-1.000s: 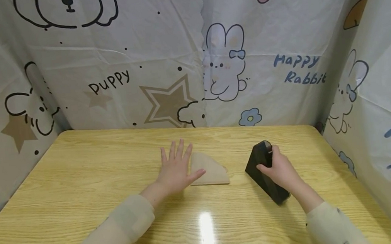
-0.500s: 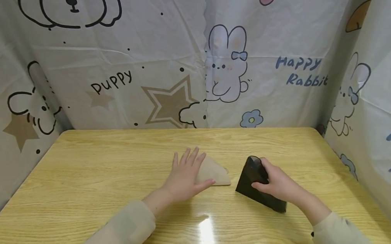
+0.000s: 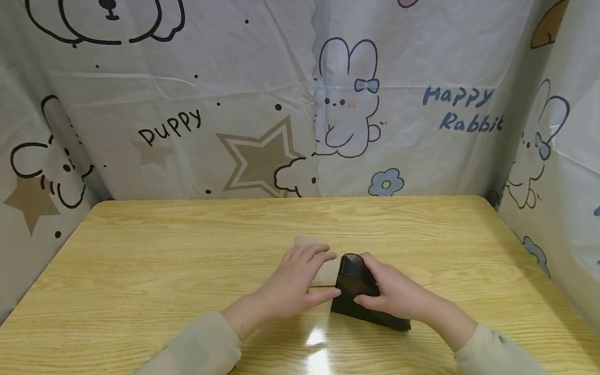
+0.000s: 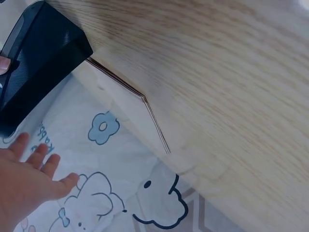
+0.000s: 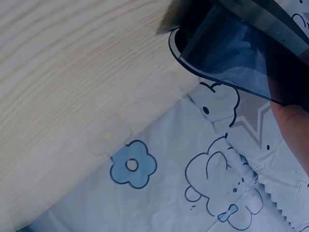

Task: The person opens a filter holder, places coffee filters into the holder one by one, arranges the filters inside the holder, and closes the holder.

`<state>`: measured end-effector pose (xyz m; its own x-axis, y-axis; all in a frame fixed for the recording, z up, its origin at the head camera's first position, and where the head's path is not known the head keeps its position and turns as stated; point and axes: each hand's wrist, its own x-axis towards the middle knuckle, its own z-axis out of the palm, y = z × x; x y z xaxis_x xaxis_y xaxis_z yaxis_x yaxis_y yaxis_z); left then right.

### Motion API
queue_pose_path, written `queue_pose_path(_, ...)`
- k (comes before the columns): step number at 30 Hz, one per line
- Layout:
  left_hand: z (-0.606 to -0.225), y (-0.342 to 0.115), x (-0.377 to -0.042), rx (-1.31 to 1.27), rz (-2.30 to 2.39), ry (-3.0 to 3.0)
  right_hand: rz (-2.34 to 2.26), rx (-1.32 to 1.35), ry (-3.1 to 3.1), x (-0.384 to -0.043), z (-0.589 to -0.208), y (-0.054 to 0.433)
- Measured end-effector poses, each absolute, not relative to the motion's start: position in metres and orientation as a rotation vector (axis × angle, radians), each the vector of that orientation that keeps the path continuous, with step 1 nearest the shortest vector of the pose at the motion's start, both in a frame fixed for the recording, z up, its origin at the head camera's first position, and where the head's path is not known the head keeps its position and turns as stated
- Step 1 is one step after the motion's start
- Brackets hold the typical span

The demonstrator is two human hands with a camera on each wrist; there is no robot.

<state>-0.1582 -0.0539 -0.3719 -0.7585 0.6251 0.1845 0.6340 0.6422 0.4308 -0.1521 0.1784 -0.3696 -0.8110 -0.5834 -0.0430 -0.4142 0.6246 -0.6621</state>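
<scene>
In the head view, my right hand (image 3: 394,286) grips a black wedge-shaped holder (image 3: 367,318), thumb on its near side. The right wrist view shows the holder's rounded, dark see-through cover (image 5: 227,58). My left hand (image 3: 292,283) hovers left of the holder, thumb and fingers apart around its left end. Whether they touch it is unclear. Under the left hand lies a fan-shaped stack of what look like coffee filter papers (image 3: 325,274), partly hidden by hand and holder. Thin layered brown edges of the papers (image 4: 157,126) show in the left wrist view.
A light wood-grain table (image 3: 178,263) carries everything. Behind it and at both sides hangs a white printed cloth (image 3: 204,71) with rabbits, stars and dogs. Bright light reflects off the table's near middle.
The right hand has brought the holder leftward and turned it, up to the papers. My left hand has shifted right and slightly nearer, its fingers going from spread flat to gently bent.
</scene>
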Motion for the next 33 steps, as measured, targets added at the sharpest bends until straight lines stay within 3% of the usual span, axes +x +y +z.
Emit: queue_pose_path(33,-0.372,-0.063,-0.160,-1.142,-0.767,-2.823,-0.988,-0.905,2.699,-0.149,-0.339,0.147)
